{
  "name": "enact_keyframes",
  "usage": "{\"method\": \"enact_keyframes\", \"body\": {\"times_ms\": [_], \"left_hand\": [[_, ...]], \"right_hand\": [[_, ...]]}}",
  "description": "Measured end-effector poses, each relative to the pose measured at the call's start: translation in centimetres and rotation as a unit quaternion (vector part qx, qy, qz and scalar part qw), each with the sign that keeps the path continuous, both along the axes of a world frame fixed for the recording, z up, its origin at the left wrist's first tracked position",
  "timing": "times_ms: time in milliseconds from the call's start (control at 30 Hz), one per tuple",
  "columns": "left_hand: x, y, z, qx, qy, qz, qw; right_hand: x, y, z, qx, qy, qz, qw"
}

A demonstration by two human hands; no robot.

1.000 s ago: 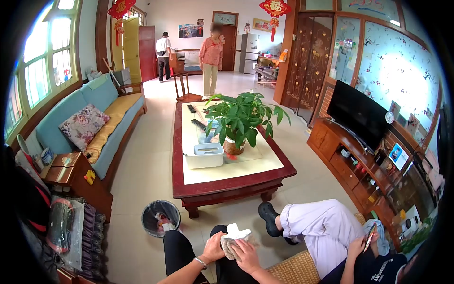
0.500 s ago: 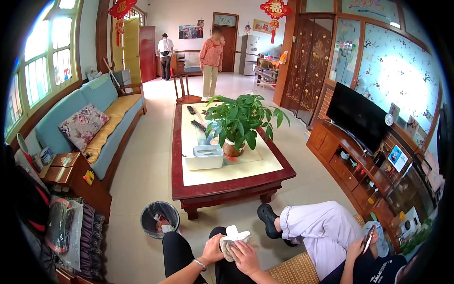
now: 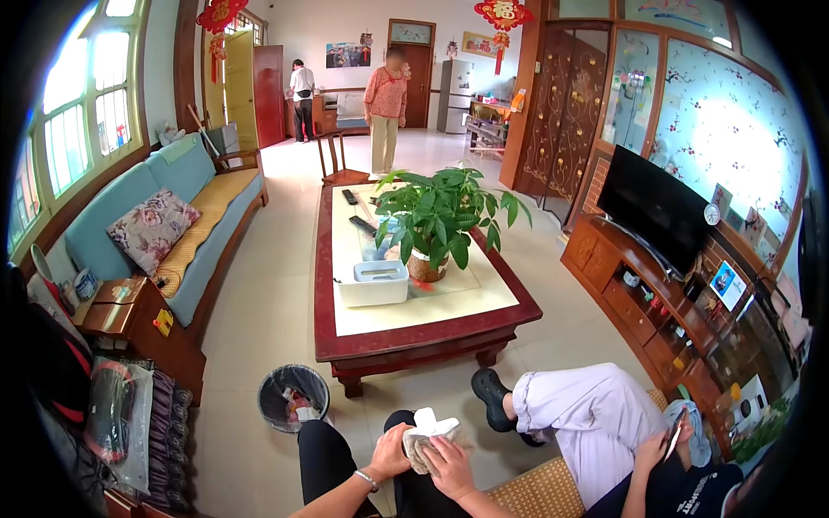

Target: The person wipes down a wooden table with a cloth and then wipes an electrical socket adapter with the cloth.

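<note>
Above my lap, a white object sticks up out of a beige cloth. My left hand, with a bracelet at its wrist, is closed round the left side of the cloth. From the right, my right hand presses its bent fingers on the front of the same cloth. What the white object is, I cannot make out; its lower part is hidden in the cloth and hands.
A lined trash bin stands left of my knees. Ahead is a low table with a potted plant and a white tissue box. A seated person holds a phone at right. Two people stand farther back.
The far person near the red door has shifted slightly and bends the head forward. My hands and the cloth stay almost in place.
</note>
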State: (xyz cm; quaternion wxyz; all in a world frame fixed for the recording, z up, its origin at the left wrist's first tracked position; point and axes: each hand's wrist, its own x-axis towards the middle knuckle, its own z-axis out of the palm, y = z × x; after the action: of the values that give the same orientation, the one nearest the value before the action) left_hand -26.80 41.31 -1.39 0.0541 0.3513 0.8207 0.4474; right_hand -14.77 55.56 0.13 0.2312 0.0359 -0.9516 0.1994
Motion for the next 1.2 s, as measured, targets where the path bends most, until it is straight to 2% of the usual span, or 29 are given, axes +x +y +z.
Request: {"method": "enact_keyframes", "body": {"times_ms": [200,400,600,700,767,1200], "left_hand": [[0.1,0.1,0.4,-0.001,-0.010,0.001,1.000],[0.6,0.2,1.9,0.028,0.028,0.017,0.999],[0.1,0.0,0.7,-0.018,-0.032,-0.007,0.999],[0.3,0.1,0.7,-0.019,-0.021,-0.005,1.000],[0.6,0.2,1.2,0.014,0.034,0.022,0.999],[0.7,0.2,0.8,0.009,0.033,0.029,0.999]], "right_hand": [[0.1,0.0,0.2,-0.001,0.006,-0.004,1.000],[0.0,-0.1,0.1,-0.005,0.006,-0.009,1.000],[0.0,0.0,0.2,-0.001,0.001,-0.011,1.000],[0.0,0.0,0.2,-0.004,-0.001,-0.010,1.000],[0.1,0.0,0.0,-0.006,-0.002,-0.009,1.000],[0.1,-0.2,0.1,-0.005,-0.004,-0.014,1.000]]}}
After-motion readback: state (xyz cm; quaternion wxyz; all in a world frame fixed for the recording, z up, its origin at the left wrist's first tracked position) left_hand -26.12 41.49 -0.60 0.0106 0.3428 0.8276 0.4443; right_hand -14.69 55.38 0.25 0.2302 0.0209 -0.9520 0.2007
